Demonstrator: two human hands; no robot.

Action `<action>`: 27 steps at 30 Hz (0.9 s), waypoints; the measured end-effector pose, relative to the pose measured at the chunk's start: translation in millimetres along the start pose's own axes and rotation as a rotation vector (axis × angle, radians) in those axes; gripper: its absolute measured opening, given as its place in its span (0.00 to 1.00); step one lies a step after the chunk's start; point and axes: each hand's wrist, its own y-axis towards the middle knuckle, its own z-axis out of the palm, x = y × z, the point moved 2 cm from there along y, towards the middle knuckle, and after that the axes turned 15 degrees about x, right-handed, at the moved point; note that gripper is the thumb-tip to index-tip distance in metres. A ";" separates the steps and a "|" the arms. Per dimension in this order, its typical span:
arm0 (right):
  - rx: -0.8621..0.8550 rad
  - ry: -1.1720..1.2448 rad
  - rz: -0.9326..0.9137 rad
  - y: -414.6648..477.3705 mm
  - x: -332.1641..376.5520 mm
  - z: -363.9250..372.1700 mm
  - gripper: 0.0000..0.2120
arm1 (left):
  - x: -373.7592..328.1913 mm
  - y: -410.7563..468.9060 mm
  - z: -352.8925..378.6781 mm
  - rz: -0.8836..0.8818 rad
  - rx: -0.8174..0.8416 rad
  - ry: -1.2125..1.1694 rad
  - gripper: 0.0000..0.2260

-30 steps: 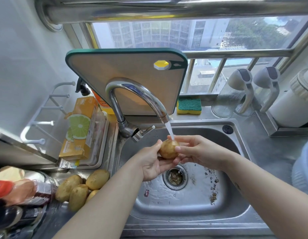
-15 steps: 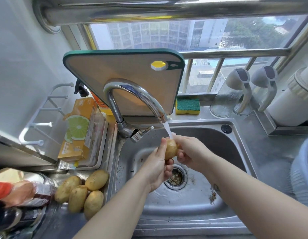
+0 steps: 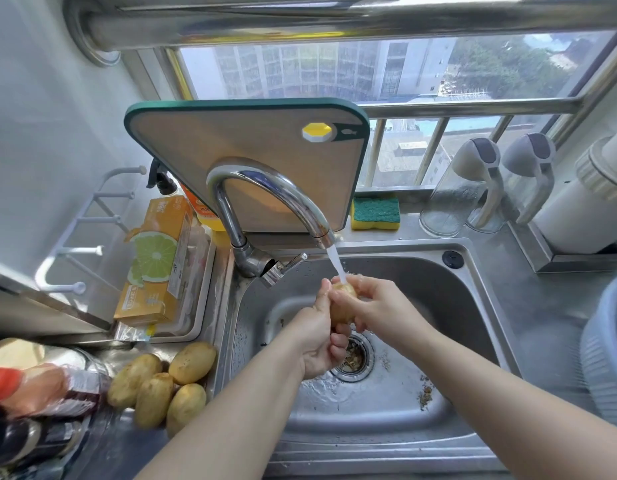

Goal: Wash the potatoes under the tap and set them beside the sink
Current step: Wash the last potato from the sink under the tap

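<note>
A yellow-brown potato (image 3: pixel 342 308) is held upright over the steel sink (image 3: pixel 397 407), under water running from the chrome tap (image 3: pixel 265 188). My left hand (image 3: pixel 319 336) grips its left side and bottom. My right hand (image 3: pixel 373 304) curls over its right side and top. Much of the potato is hidden between the hands. Several more potatoes (image 3: pixel 161 386) lie in a pile on the counter left of the sink.
A cutting board (image 3: pixel 251 133) leans behind the tap. An orange box (image 3: pixel 154 261) lies in a tray at the left, bottles (image 3: pixel 30 403) at the lower left. A sponge (image 3: pixel 375 213), two clear jugs (image 3: pixel 473 188) and a basin (image 3: pixel 608 348) are to the right. Dirt specks lie near the drain (image 3: pixel 352 355).
The potato has turned from lying sideways to standing upright between my hands, which have closed further round it. The camera has shifted slightly, showing more of the potato pile.
</note>
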 end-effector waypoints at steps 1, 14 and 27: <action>0.035 -0.012 0.002 -0.4 -0.8 -3.3 0.09 | -0.5 -0.9 -0.8 -0.014 0.013 -0.012 0.30; -0.277 -0.207 0.059 9.6 -6.5 2.8 0.03 | 3.7 9.7 8.0 0.148 -0.069 0.072 0.26; 0.071 0.346 0.142 -4.5 -21.4 -23.3 0.13 | -3.3 15.3 -5.1 0.381 -0.040 0.603 0.22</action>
